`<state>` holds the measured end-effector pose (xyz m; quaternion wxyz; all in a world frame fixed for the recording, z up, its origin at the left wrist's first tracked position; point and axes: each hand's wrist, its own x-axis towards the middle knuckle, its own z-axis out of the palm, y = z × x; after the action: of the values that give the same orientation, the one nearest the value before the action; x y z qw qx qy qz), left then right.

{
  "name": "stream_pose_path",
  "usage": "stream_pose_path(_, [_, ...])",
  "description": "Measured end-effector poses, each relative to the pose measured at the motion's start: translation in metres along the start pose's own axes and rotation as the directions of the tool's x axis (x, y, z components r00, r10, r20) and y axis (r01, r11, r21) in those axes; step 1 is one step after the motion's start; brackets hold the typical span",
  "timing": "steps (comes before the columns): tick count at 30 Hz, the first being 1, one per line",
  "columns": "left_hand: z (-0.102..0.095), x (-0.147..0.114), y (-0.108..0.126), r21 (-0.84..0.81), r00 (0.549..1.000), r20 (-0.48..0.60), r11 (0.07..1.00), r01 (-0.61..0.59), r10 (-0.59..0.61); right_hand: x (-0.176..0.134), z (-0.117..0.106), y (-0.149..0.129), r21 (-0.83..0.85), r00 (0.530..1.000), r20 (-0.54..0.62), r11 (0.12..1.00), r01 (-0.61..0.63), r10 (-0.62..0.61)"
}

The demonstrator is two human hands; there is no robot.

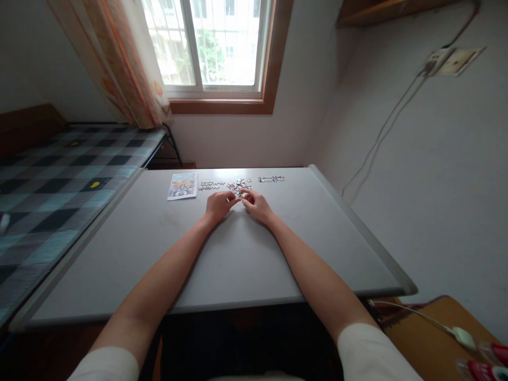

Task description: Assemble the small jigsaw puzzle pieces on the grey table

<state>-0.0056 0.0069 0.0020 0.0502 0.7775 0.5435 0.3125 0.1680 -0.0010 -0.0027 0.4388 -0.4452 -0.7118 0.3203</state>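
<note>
Both hands meet near the middle of the white table (222, 264), fingertips almost touching. My left hand (219, 205) is closed in a pinch, thumb and forefinger at a small jigsaw puzzle piece (240, 196). From the other side my right hand (257, 205) pinches at the same spot with curled fingers. The piece is tiny, and its shape is partly hidden by the fingers. Just beyond the hands lies a loose pile of jigsaw pieces (239, 184). Flat groups of pieces lie to its left (210, 186) and right (271, 179).
A printed picture sheet (182, 187) lies left of the pieces. A bed with a checked cover (87, 159) stands along the left side. Beyond the table is a window (226, 47). A cable (373, 140) hangs on the right wall, above a wooden stool (440, 323).
</note>
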Motion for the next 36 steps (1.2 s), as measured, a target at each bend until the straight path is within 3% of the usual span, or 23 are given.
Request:
stream_pose_path(14, [-0.0001,0.0011,-0.0006,0.001,0.999,0.025,0.999,0.035,-0.035,-0.0005,-0.0005,-0.0032,-0.079,0.999,-0.033,0.997,-0.007,0.005])
stream_pose_path(36, [-0.0007,0.0011,0.0015,0.0,0.996,-0.038,0.996,0.084,-0.084,-0.0003,0.0,-0.0026,-0.155,0.999,-0.029,0.988,0.01,-0.014])
